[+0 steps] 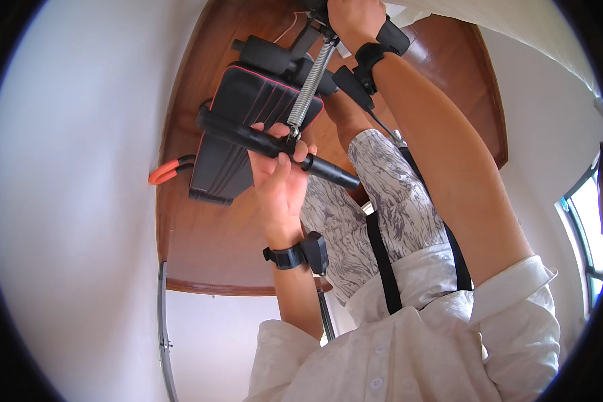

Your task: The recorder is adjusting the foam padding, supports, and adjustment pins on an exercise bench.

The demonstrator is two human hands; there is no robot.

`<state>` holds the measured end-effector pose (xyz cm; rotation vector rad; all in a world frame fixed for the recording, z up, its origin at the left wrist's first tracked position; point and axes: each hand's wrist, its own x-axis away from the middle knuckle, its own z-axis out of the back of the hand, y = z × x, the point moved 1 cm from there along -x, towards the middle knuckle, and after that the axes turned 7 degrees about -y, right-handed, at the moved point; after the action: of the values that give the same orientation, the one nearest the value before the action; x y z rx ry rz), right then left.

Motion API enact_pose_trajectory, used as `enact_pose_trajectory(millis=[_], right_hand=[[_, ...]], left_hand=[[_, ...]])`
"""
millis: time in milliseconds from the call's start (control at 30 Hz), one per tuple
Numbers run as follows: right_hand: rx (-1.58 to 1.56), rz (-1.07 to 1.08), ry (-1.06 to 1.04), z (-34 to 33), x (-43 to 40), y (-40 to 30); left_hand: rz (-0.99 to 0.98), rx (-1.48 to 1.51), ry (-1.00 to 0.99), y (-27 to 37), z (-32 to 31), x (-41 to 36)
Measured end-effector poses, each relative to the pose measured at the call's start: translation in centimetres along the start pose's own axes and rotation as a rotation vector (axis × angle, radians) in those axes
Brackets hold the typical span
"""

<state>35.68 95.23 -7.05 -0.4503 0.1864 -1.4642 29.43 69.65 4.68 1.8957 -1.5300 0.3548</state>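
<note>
My left hand [277, 173] is palm up beneath a black bar handle [241, 134], with its fingers curled around the middle. The bar tilts down to the right above my thighs. A metal coil spring [312, 83] is linked to the middle of this bar by a small metal fitting. The spring slants up to the black frame near my right hand [357, 20]. At the top edge of the view, my right hand is closed on a black foam-covered bar [393, 36]; part of the hand is cut off there.
A black padded exercise bench [226, 156] with red piping stands on the brown wooden floor [221, 246]. Black foam rollers [266, 54] cross its upper end. An orange-covered loop [165, 172] juts out beside the white wall [80, 176]. A pale curtain [532, 30] hangs at upper right.
</note>
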Motion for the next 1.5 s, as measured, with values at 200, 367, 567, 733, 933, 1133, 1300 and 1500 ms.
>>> enact_pose_trajectory(millis=[200, 367, 567, 733, 933, 1133, 1300, 1500], right_hand=[[0.045, -0.031, -0.057, 0.1, -0.4, -0.5], [0.059, 0.019, -0.026, 0.1, -2.1, 0.9], [0.104, 0.031, -0.020, -0.5, -2.9, 0.3], [0.032, 0.097, -0.017, -0.1, -2.6, 1.6], [0.044, 0.040, -0.086, 1.0, -3.1, 2.1], [0.034, 0.013, -0.160, 1.2, -2.7, 2.2], [0.050, -0.007, -0.146, 1.7, -2.7, 2.0], [0.010, 0.007, -0.111, 2.2, -2.5, 2.0]], left_hand=[[0.035, 0.109, -0.149, -1.8, -0.9, 0.7], [-0.005, 0.059, -0.215, -2.9, -0.8, -0.8], [-0.030, -0.014, -0.110, -3.8, -2.1, -1.5], [-0.007, -0.142, -0.062, -4.5, -4.4, -1.6], [-0.031, -0.173, -0.113, -4.7, -5.3, -1.2], [-0.010, -0.188, -0.097, -4.0, -5.4, -1.3], [-0.012, -0.142, -0.054, -4.5, -6.2, -1.0], [-0.006, -0.207, -0.056, -4.5, -6.8, -0.9]])
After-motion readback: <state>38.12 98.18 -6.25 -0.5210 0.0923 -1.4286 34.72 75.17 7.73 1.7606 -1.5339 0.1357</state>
